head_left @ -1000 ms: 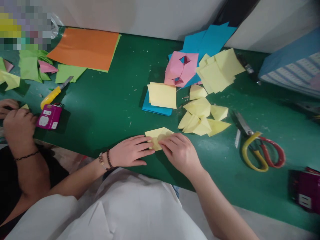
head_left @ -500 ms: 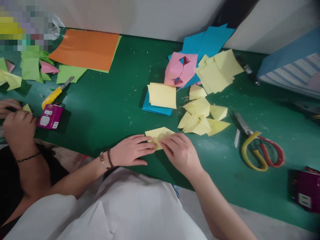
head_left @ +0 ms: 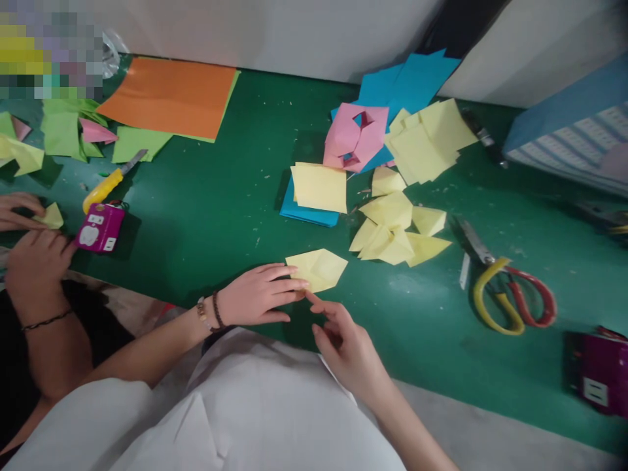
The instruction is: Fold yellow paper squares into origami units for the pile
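At the near edge of the green table (head_left: 220,203), we record a folded yellow paper (head_left: 324,268) lying flat, point upward, creases visible across its face. Our left hand (head_left: 258,294) is palm-down and open, fingers slightly spread, fingertips resting on the paper's left side; we judge this light pressure serves to pin the sheet against sliding. Nothing is gripped in it. Our right hand (head_left: 346,340) is half open and holds nothing: index finger extended to the lower edge, close by the left fingertips, the others loosely curled. Contact between that index tip and the paper cannot be confirmed. The extended finger leaves most of the sheet uncovered, probably giving a clear view of its creases. Just beyond, square yellow sheets (head_left: 321,186) overlap folded blue paper (head_left: 309,214), presumably grouped within easy reach. Folded yellow pieces (head_left: 390,226) form a loose cluster to the right, apparently set aside from the flat sheets. Scissors (head_left: 547,307) lie farther right, handles toward us, an orientation convenient for pickup. At left, a co-worker's hand (head_left: 39,255) rests near a magenta box (head_left: 101,227).
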